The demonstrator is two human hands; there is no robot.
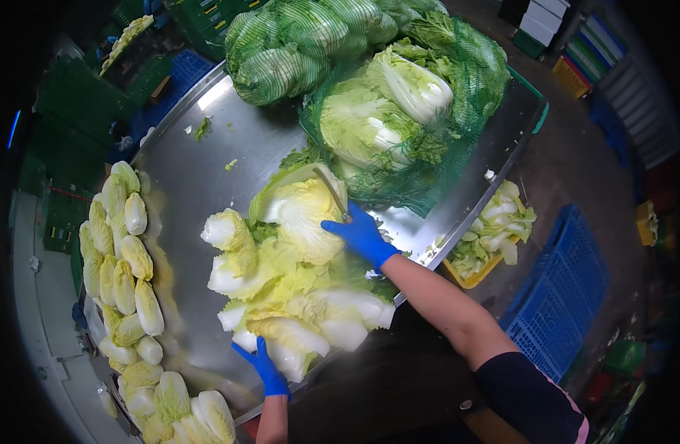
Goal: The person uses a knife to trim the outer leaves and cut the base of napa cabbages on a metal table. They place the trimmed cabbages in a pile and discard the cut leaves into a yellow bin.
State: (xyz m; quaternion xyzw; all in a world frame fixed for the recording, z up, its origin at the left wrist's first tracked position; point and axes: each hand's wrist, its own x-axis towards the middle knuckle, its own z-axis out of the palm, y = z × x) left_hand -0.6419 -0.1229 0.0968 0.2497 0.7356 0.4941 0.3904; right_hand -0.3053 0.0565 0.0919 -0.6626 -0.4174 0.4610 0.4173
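My right hand [363, 234], in a blue glove, grips a knife [331, 191] whose curved blade points up and left over a pale Chinese cabbage leaf [304, 213]. A pile of loose cabbage leaves [284, 294], white at the stems and yellow-green at the tips, spreads between my hands. At the pile's near edge, my blue-gloved left hand [266, 371] rests against the leaves with thumb and forefinger apart; its other fingers are partly hidden. Just beyond the knife, Chinese cabbages [367, 122] lie in an opened green mesh bag [412, 186].
Filled mesh bags [301, 50] sit at the far side of the steel table [190, 183]. Trimmed cabbages [123, 283] line its left edge. On the right, below the raised rim, are a yellow crate [473, 278] of leaves and a blue plastic pallet [562, 294].
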